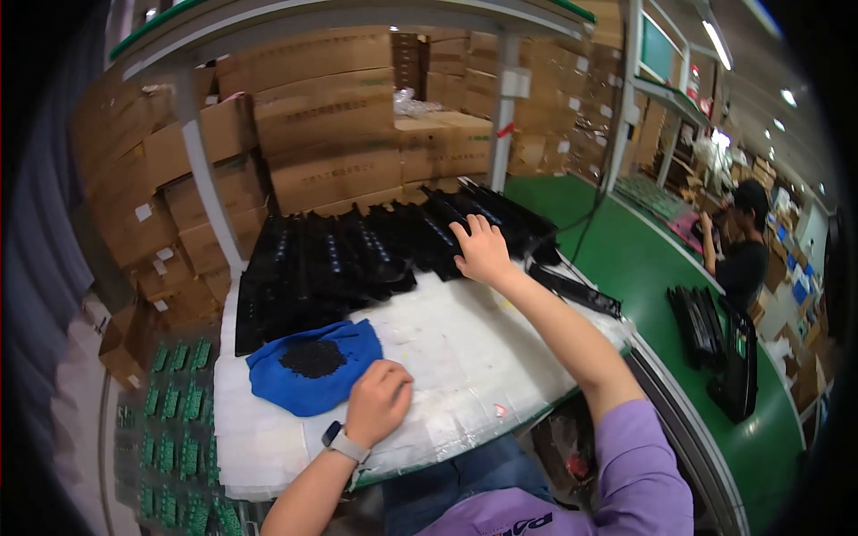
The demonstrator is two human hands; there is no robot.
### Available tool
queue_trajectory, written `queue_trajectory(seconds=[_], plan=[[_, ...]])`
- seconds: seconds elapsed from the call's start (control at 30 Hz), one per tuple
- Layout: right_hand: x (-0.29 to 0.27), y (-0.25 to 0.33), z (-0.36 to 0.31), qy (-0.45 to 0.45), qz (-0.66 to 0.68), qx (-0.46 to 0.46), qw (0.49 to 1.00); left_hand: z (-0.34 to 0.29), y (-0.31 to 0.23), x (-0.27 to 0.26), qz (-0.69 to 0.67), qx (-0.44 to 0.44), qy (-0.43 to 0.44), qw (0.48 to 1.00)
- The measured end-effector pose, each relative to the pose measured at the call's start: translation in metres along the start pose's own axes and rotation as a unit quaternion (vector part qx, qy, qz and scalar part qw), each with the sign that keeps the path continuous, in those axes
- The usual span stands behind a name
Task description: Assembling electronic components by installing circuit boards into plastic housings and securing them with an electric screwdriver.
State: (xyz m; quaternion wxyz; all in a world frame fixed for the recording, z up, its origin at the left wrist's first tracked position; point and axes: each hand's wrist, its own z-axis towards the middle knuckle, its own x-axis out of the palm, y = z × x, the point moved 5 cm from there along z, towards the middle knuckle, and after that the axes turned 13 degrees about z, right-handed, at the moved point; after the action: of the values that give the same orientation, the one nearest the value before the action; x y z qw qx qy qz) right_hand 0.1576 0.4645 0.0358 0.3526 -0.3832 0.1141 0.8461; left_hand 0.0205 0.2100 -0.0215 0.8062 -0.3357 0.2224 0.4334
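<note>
While the person leans over the bench in a purple shirt [626,464], the left hand [377,402] rests nearest to them, curled into a loose fist, knuckles up, on the white padded sheet [465,357] that covers the work surface. It holds nothing that I can see; the fingers are tucked under and press on the sheet just beside the edge of a blue cloth [308,368]. A pale watch [344,443] sits on that wrist. The cloth lies crumpled and flat, and a small heap of black bits [313,357] sits in its middle, well clear of the fingers.

Farther out, the right arm stretches across the sheet, and the right hand [483,250] lies spread, fingers wide apart and palm down, on top of a row of long black plastic parts [357,255]. It touches them from above and does not close around any one. These parts are glossy, narrow and ribbed, stacked side by side in a fan that runs from the left edge of the sheet to beyond the hand. One more black part [576,293] lies apart, just to the right of the forearm at the edge of the green belt [643,259].

To the lower left, trays of green circuit boards [174,420] stand beside the bench. Behind the bench, brown cardboard boxes [331,134] are piled high. Far down the belt, another person [742,250] in dark clothes works near a second stack of black parts [706,326].
</note>
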Motion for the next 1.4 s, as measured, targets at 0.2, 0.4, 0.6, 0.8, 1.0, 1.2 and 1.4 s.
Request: queue_trajectory(seconds=[0.2, 0.4, 0.6, 0.8, 1.0, 1.2, 1.4], plan=[[0.067, -0.005, 0.029, 0.139, -0.082, 0.156, 0.975, -0.006, 0.001, -0.005, -0.015, 0.056, 0.048, 0.997], [0.057, 0.002, 0.038, 0.058, -0.114, 0.017, 0.992, -0.003, 0.006, 0.002, -0.015, 0.073, 0.088, 0.993], [-0.004, -0.001, 0.01, -0.081, -0.031, -0.032, 0.996, 0.001, 0.006, 0.001, -0.023, 0.047, 0.071, 0.996], [-0.109, 0.028, -0.082, -0.128, 0.057, -0.179, 0.974, 0.001, 0.007, -0.017, 0.051, 0.002, -0.023, 0.998], [-0.127, 0.032, -0.173, 0.009, 0.129, -0.263, 0.956, 0.002, -0.016, -0.016, 0.198, 0.057, -0.093, 0.974], [-0.102, 0.016, -0.154, 0.133, 0.348, -0.127, 0.919, 0.013, -0.032, 0.016, 0.121, 0.105, 0.176, 0.971], [-0.078, 0.0, -0.134, 0.141, 0.306, -0.047, 0.94, 0.014, -0.028, 0.03, 0.084, 0.135, 0.246, 0.956]])
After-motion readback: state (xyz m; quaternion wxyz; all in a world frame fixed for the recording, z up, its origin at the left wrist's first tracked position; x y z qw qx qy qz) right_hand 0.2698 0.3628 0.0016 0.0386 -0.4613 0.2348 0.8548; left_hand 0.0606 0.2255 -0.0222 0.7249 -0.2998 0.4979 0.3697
